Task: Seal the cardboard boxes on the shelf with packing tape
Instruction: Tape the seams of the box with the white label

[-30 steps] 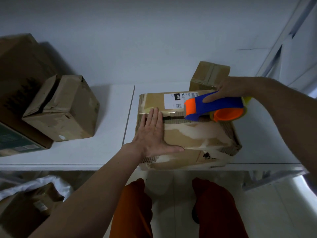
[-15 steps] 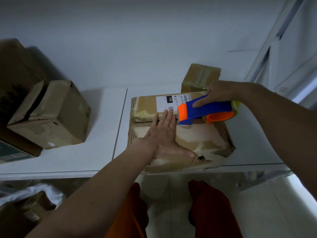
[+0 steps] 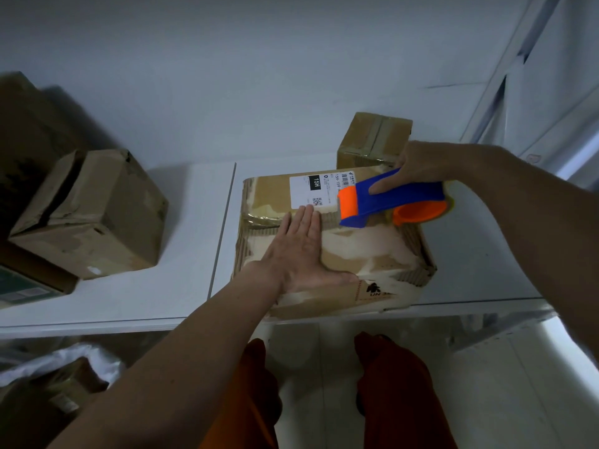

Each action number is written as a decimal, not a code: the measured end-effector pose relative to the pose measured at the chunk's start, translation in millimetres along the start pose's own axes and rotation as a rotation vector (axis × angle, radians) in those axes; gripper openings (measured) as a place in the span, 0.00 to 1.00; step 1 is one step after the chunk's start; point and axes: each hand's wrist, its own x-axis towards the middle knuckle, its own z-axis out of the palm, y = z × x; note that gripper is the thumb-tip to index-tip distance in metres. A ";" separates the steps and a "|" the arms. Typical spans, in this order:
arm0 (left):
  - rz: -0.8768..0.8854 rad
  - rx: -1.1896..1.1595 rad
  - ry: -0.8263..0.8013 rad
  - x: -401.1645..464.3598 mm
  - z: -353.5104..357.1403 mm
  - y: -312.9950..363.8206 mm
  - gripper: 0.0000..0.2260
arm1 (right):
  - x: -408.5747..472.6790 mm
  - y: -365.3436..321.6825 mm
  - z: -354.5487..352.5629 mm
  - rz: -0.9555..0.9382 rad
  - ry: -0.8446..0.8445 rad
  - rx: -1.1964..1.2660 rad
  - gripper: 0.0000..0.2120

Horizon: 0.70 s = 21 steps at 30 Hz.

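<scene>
- White wall and a white shelf (image 3: 181, 296) fill the head view, the shelf split by a seam left of centre.
- At centre sits the box (image 3: 372, 254) in hand, worn, its top patched with old tape and bearing a white label (image 3: 316, 191) at its 12 o'clock side.
- Left hand (image 3: 299, 254) lies flat on the box top, fingers straight and pointing to 12, pressing the flaps down; this grip is open, holding nothing.
- Right hand (image 3: 418, 166) comes in from 3 o'clock, its grip closed round the blue and orange dispenser (image 3: 392, 199), whose orange nose rests at the flap seam just right of the left fingertips.
- No fresh strip can be made out along the seam, so this box looks unsealed or only just begun; I judge the pull across the seam is the step in hand.
- At 1 o'clock behind it a small box (image 3: 372, 137) shows tape over its top and looks done.
- At 9 o'clock a tilted box (image 3: 94, 215) gapes at its flap and is left to seal, with a larger dark box (image 3: 29, 137) behind it, its state unclear.
</scene>
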 end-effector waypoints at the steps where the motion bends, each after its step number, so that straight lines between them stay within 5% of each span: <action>1: -0.002 0.006 -0.002 0.1 -0.1 0.2 0.59 | -5.5 6.1 -5.6 0.016 0.020 -0.010 0.25; 15: -0.011 0.007 -0.005 20.9 -13.2 47.2 0.63 | -12.9 54.0 -10.4 0.146 0.089 0.091 0.27; 21: -0.233 -0.114 0.021 40.2 -21.6 101.1 0.65 | -9.9 58.2 -9.1 0.130 0.077 0.100 0.26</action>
